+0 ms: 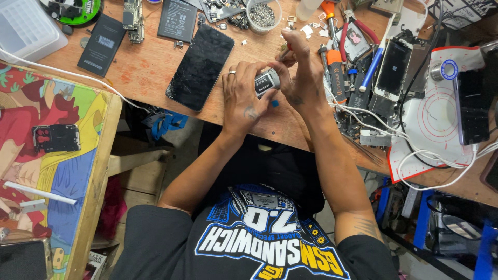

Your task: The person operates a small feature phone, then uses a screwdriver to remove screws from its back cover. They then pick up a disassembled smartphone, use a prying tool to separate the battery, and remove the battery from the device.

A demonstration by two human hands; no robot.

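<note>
Small grey battery-like part [267,82] pinched between both hands, above the wooden bench's [150,67] near edge.

Left hand [244,96] and right hand [301,72] closed on it, fingers together; cracked black phone [201,66] just left, tools and white cables right.

A dark cracked phone screen [200,66] lies left of a small white-labelled battery [267,82].

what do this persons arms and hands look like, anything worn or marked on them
Both arms are bare up to the short sleeves of a black printed t-shirt. The left hand wears a plain silver ring on one finger and has a small dark tattoo on its back. The right hand shows a small dark mark near the wrist, and the right forearm has a faint tattoo near the elbow. No gloves or watch.
</note>
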